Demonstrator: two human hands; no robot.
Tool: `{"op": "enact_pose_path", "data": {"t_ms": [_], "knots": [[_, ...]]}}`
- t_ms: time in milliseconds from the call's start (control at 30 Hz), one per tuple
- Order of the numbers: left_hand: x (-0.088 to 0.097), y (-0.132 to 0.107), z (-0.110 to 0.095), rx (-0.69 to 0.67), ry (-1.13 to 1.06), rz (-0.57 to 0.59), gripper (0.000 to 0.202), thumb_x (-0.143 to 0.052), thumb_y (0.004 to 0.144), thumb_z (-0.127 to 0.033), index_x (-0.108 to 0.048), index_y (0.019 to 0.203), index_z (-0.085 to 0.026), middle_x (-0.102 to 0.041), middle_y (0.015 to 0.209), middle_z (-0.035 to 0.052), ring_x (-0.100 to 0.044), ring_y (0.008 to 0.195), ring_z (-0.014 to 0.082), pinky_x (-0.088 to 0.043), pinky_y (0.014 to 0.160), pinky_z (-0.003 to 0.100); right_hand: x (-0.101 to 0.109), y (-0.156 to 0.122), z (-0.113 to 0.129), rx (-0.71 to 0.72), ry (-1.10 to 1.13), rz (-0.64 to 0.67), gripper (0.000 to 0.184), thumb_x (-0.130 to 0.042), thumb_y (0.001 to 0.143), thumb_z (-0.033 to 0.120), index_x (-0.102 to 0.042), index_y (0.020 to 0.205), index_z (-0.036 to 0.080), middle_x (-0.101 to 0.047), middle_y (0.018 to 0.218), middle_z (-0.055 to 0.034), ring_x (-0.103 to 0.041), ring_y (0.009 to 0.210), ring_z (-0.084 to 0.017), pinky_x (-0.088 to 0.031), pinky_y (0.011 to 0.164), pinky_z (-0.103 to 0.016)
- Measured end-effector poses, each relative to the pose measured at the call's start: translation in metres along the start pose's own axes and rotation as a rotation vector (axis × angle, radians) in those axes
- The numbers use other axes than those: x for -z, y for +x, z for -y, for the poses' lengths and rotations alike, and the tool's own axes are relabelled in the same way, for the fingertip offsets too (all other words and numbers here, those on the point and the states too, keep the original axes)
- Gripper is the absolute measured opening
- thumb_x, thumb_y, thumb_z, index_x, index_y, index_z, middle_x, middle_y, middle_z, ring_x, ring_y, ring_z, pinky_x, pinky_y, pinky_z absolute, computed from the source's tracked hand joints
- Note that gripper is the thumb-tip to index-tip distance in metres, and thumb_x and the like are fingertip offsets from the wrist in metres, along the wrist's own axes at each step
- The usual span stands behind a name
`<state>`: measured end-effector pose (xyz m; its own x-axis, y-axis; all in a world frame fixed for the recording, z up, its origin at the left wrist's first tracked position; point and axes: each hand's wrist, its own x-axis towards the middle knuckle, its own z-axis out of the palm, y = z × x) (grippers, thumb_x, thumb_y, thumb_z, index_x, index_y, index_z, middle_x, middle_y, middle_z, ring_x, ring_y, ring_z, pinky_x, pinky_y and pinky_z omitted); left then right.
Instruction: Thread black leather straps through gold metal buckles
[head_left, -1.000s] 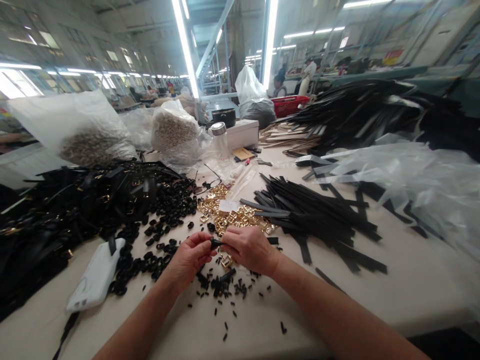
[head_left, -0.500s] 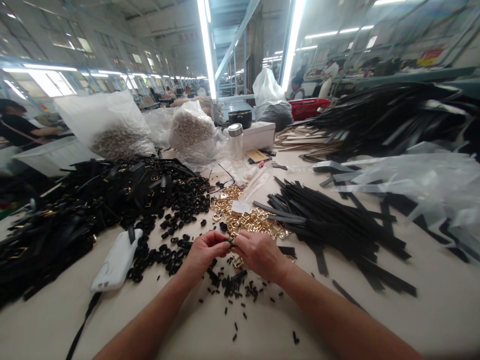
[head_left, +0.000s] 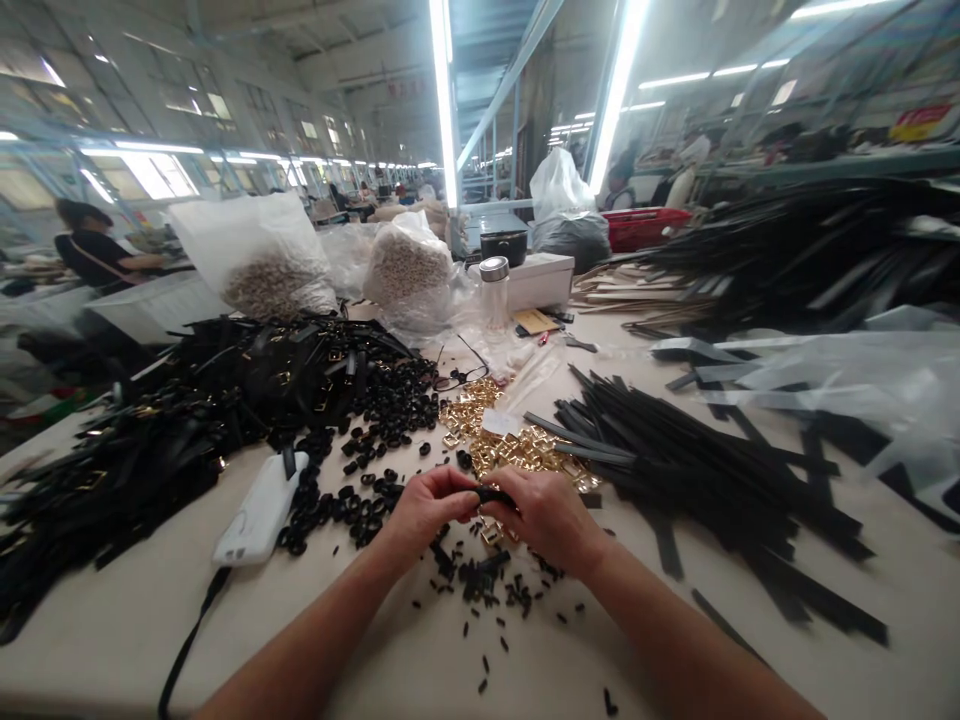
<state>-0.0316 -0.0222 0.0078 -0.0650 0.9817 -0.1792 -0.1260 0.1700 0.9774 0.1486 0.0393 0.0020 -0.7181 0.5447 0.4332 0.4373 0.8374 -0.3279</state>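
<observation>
Pinched between both hands is a short black strap (head_left: 491,494), mostly covered by the fingers. My left hand (head_left: 435,500) is closed on its left end, thumb against fingertips. Wrapped round the right end, my right hand (head_left: 547,515) hides most of that part. Just beyond the hands lies a heap of gold buckles (head_left: 525,449). Black strap loops (head_left: 394,410) are spread to the left of it. Small black bits (head_left: 484,575) are scattered on the table below my hands. A bundle of flat black strips (head_left: 660,450) lies to the right.
A white power bank (head_left: 262,510) with a black cable sits at left, before a pile of buckled black straps (head_left: 225,400). Farther back stand a glass jar (head_left: 494,290), eyeglasses (head_left: 461,370), and bags of beige pieces (head_left: 409,262). Another person (head_left: 97,250) is at far left.
The view has swung left, so everything sits farther right. The black strap now shows between my fingers, and my hands are slightly farther apart.
</observation>
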Motion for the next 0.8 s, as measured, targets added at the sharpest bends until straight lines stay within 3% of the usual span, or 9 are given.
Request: {"op": "enact_pose_path", "data": {"t_ms": [200,300,400,567,800], "knots": [[-0.001,0.002,0.001,-0.02,0.013,0.028,0.021,-0.08,0.063,-0.029,-0.069,0.074,-0.015,-0.065,0.063,0.0008,-0.054,0.055,0.0102,-0.044,0.057,0.023,0.0,-0.001,-0.003,-0.007,-0.005,0.021,0.026,-0.059,0.092,0.038,-0.058,0.074,0.019,-0.064,0.068,0.0005,-0.06,0.061,-0.014,-0.034,0.056,-0.024],[-0.002,0.003,0.004,-0.029,0.027,-0.013,0.024,-0.081,0.061,-0.03,-0.065,0.072,-0.016,-0.062,0.06,-0.0012,-0.053,0.052,0.0097,-0.042,0.054,0.022,-0.005,-0.001,-0.003,-0.016,0.042,-0.018,0.023,-0.06,0.09,0.043,-0.061,0.094,0.02,-0.069,0.082,-0.0011,-0.064,0.071,-0.015,-0.039,0.061,-0.024],[-0.001,0.004,0.004,-0.032,0.064,-0.042,0.027,-0.081,0.059,-0.032,-0.06,0.065,-0.016,-0.057,0.053,-0.0039,-0.05,0.048,0.0088,-0.039,0.049,0.02,-0.008,0.0,0.0,0.007,0.046,-0.065,0.036,-0.063,0.087,0.049,-0.059,0.109,0.021,-0.07,0.095,-0.0034,-0.066,0.078,-0.016,-0.041,0.065,-0.024],[-0.001,0.0,0.0,-0.055,0.119,0.008,0.023,-0.076,0.068,-0.036,-0.066,0.07,-0.015,-0.064,0.058,0.0006,-0.056,0.054,0.0117,-0.044,0.055,0.022,-0.003,0.003,0.001,0.033,0.019,-0.028,0.02,-0.058,0.092,0.039,-0.064,0.091,0.02,-0.069,0.081,-0.0002,-0.063,0.071,-0.013,-0.037,0.06,-0.023],[0.006,0.002,0.001,-0.066,0.097,-0.114,0.028,-0.08,0.065,-0.039,-0.067,0.072,-0.015,-0.068,0.064,0.0031,-0.062,0.058,0.0148,-0.049,0.059,0.024,0.014,0.002,-0.009,-0.015,-0.067,0.021,0.014,-0.063,0.089,0.031,-0.061,0.083,0.018,-0.066,0.079,-0.0003,-0.059,0.068,-0.013,-0.031,0.058,-0.024]]}}
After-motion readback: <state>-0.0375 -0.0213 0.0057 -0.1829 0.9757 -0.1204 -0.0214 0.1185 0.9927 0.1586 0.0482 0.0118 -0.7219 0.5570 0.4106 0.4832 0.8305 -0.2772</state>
